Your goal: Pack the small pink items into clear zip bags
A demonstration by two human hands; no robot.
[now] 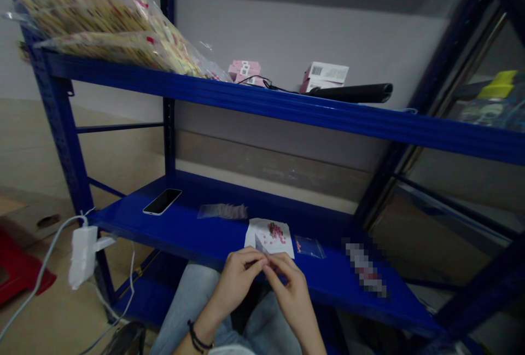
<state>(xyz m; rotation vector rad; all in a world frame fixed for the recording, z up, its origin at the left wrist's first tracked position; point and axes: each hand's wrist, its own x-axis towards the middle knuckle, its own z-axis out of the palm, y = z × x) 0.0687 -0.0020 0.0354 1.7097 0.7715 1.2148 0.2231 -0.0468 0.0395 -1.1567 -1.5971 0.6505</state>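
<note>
My left hand (238, 277) and my right hand (289, 284) meet over my lap at the front edge of the lower blue shelf (192, 229). Both pinch with fingertips together on something too small to make out. Just beyond them lies a white paper (262, 234) with a heap of small pink beads (276, 230) on it. A small clear bag (309, 246) with a few pink bits lies to the paper's right. A stack of clear bags (223, 211) lies to its left.
A phone (162, 201) lies face up at the shelf's left. A white charger (83, 255) with cables hangs off the left corner. The upper shelf (262, 104) carries plastic-wrapped packs (106, 29), pink boxes (245, 70), a white box (326, 75) and a black bar (353, 93). A red stool (18, 270) stands on the floor left.
</note>
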